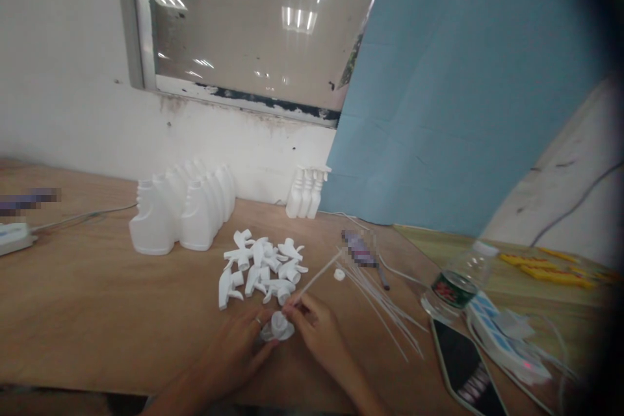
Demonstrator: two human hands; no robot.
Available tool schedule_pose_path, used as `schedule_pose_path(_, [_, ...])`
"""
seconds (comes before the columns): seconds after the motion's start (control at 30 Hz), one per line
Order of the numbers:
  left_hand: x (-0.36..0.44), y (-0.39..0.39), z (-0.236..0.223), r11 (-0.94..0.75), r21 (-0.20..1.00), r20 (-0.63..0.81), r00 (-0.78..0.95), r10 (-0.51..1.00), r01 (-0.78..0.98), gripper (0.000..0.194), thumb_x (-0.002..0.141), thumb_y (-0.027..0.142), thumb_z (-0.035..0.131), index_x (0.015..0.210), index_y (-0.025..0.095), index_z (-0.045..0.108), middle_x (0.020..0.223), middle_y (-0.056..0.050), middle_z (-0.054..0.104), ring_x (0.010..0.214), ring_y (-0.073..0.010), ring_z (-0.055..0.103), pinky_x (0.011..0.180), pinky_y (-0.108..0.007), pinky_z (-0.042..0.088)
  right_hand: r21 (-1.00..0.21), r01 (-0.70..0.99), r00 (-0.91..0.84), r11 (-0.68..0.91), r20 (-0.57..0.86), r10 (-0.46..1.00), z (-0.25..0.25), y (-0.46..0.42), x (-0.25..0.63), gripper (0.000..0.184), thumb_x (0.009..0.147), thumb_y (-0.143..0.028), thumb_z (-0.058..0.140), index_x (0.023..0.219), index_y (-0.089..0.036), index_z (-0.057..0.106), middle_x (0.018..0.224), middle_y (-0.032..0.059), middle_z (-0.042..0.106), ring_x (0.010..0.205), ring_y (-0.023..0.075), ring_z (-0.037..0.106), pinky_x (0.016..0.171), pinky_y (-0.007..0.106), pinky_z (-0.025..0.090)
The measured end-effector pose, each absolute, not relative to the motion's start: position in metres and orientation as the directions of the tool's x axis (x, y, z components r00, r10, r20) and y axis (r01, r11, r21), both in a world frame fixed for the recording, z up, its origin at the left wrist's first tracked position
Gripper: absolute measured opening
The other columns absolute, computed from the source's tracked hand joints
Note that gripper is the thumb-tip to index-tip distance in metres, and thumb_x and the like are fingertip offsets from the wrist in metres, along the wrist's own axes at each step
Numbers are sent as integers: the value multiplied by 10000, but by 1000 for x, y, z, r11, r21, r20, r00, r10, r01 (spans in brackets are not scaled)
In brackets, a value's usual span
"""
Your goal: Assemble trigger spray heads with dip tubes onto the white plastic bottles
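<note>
Currently, translucent rounded plastic piece (279, 325) between hands is held by half-curled left hand (240, 338), while thin white plastic tube (319, 275), pinched in right hand (318, 328), could be kinked by overtight grip.

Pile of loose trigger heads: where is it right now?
In the head view, the pile of loose trigger heads lies on the table left of centre, just beyond the left hand, with the thin tubes to its right.
</note>
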State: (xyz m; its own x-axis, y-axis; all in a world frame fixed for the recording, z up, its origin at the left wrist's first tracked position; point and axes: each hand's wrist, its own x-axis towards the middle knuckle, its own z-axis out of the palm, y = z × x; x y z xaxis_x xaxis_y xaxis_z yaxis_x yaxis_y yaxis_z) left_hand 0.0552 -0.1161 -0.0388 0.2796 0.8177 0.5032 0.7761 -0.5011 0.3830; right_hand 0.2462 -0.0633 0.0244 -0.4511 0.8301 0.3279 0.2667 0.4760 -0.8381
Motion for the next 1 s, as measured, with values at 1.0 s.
schedule_pose_path(1.0, [57,-120,-25,-488,427,449,289,845,762,398,900,322,553,1290,251,513,1268,-76,612,1139,-250,595,962,-408,498,-696,358,-534,622,394,748,21,-68,233,160,902,-220,522,753,-196,575,774,26,620,748,180,591,717,270,432])
